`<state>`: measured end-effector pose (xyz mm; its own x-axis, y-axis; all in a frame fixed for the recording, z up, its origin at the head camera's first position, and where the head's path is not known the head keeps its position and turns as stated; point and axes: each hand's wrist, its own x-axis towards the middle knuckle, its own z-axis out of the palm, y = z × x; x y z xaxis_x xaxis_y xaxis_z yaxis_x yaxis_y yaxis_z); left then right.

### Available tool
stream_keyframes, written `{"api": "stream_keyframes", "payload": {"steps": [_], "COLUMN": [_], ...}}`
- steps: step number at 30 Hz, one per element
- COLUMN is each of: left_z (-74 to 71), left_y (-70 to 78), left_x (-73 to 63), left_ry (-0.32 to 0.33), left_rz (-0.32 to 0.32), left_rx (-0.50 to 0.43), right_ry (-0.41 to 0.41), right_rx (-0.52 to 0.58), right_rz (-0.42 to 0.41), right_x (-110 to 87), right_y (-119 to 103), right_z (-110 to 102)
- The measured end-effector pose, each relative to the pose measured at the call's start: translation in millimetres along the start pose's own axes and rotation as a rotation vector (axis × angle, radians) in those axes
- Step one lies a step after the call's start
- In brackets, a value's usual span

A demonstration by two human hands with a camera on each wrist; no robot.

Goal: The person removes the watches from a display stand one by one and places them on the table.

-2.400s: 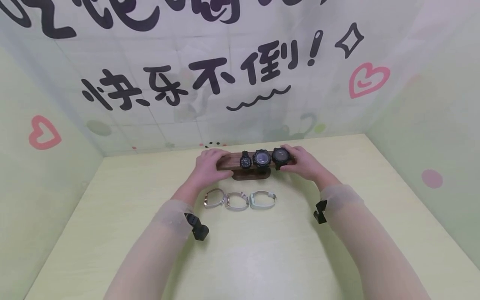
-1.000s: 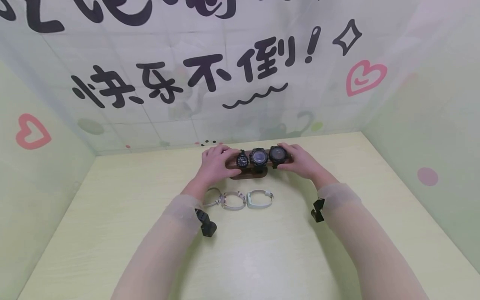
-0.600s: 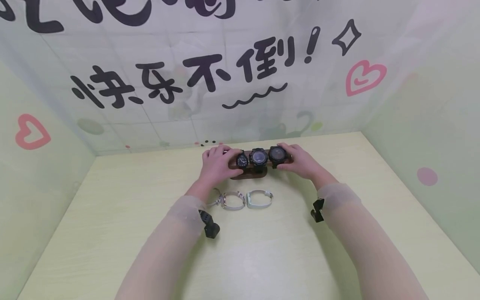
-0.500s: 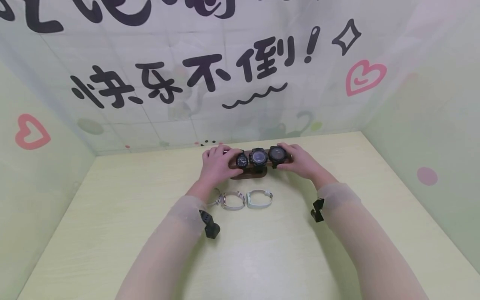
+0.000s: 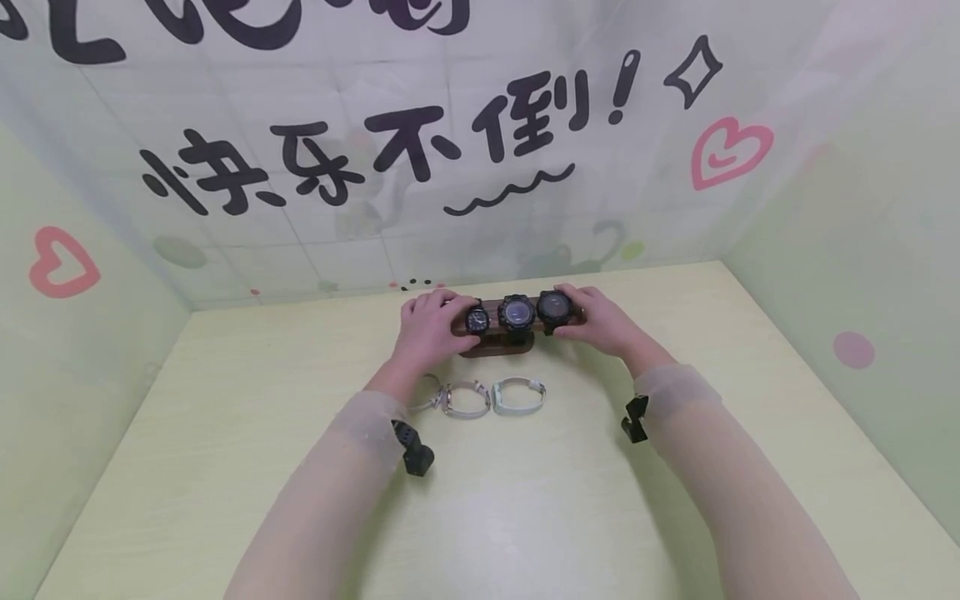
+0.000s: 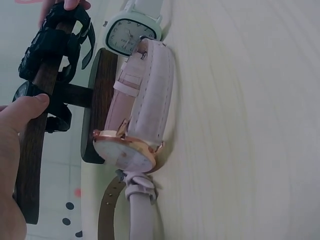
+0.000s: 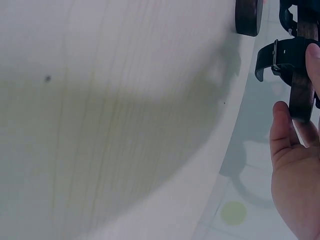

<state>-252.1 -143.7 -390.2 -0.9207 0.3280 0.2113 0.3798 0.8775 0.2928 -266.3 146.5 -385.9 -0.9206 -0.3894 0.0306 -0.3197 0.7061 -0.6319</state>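
A dark wooden watch stand (image 5: 491,343) stands near the back wall, its raised bar carrying three black watches. My left hand (image 5: 431,329) pinches the small square-faced watch (image 5: 477,319) on the bar between thumb and fingers. In the left wrist view, the thumb (image 6: 35,104) presses on that watch at the bar. A round digital watch (image 5: 517,312) sits in the middle, touched by neither hand. My right hand (image 5: 600,321) grips the bar's right end around the large black watch (image 5: 555,308). One digit lies on its strap (image 7: 290,54) in the right wrist view.
In front of the stand, three pale watches lie in a row: a mint one (image 5: 519,397), a pinkish one with a rose-gold case (image 6: 125,152), and another (image 5: 427,392) partly behind my left wrist. A printed wall (image 5: 360,225) rises behind the table (image 5: 525,500).
My left hand has moved from the bar's left end onto the small watch. Since half a second ago, that watch has slid slightly left along the bar. The right hand keeps its grip.
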Motion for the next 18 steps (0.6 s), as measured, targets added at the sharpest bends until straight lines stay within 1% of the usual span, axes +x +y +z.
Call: {"api": "stream_keyframes", "payload": {"steps": [4, 8, 12, 18], "left_z": [-1.7, -4.7, -7.0, -9.9], "left_y": [-0.7, -2.5, -4.9, -8.5], "left_x": [0.5, -1.0, -2.6, -5.1], "left_ry": [-0.010, -0.003, 0.001, -0.009], "left_rz": [-0.005, -0.007, -0.012, -0.031], "left_rx": [-0.010, -0.029, -0.028, -0.034], "right_ry": [-0.005, -0.007, -0.006, -0.013], "right_rx": [-0.003, -0.002, -0.002, 0.004], "right_rz": [0.003, 0.003, 0.008, 0.017], "right_x": [0.1, 0.2, -0.2, 0.2], "right_y": [-0.4, -1.8, -3.3, -1.8], "right_z": [-1.8, -2.2, -3.1, -1.8]}}
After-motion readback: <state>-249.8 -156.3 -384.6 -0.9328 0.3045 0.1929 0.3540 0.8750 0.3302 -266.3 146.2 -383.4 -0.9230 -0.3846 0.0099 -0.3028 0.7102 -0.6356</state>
